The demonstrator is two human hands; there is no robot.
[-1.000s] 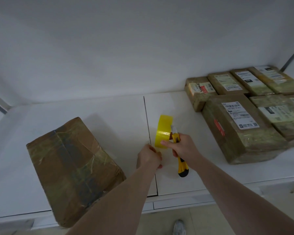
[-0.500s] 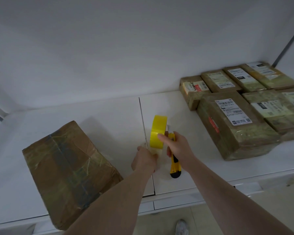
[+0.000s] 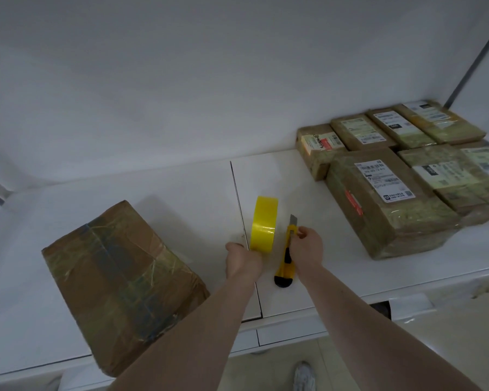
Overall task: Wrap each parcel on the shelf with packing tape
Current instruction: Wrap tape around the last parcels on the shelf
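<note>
The yellow roll of packing tape [image 3: 264, 224] stands on its edge on the white shelf [image 3: 181, 193], just right of the seam between the two shelf boards. The left hand [image 3: 242, 259] sits at the roll's lower left, fingers curled; it appears to hold the roll or a loose tape end, but the pinch itself is hidden behind the knuckles. The right hand [image 3: 308, 248] is curled around the yellow utility knife [image 3: 288, 251], thumb near the slider, with the grey blade extended and pointing away from the person.

The roll is probably light and stiff around its core, with a slick outer face. Standing on edge it can roll away, so it is best gripped through the core or across its flat sides.

The large brown cardboard parcel [image 3: 119, 280] lies well apart to the left, its near corner overhanging the shelf's front edge. It looks bulky, with creased, slightly soft walls and glossy taped patches that may slip; holding it by the bare cardboard edges or corners seems safer. The stack of taped brown parcels with white labels [image 3: 390, 198] rests at the right rear.
</note>
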